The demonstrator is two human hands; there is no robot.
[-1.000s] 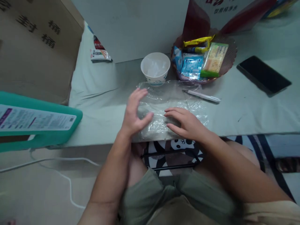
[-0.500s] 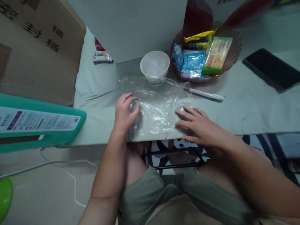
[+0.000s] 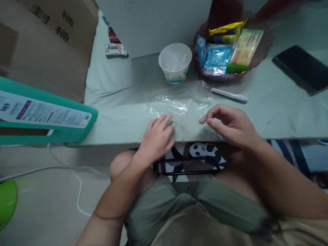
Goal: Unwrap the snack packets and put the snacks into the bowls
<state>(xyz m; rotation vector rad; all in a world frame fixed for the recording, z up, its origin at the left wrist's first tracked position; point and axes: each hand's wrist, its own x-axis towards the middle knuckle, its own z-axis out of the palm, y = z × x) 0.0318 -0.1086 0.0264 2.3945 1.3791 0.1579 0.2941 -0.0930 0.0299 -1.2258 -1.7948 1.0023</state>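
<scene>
Loosely spread, the left hand (image 3: 157, 136) lies at the near part of the clear plastic bag (image 3: 176, 106), mid-frame; the right hand (image 3: 227, 124) curls at its right side, whether pinching film I can't tell. I judge the bag light, limp, slippery, best taken by a corner. Upper left, the cardboard box (image 3: 51, 51) reads 封 and 桶; the label (image 3: 51, 111) below is illegible to me.

The plastic sheet (image 3: 169, 102) is colourless, the pen (image 3: 229, 94) white, the cup (image 3: 176, 73) white, blue-patterned.

The tablecloth (image 3: 115, 126) bears clear plastic (image 3: 170, 105), cup (image 3: 176, 75), bowl (image 3: 262, 49), pen (image 3: 229, 95) and phone (image 3: 302, 68).
</scene>
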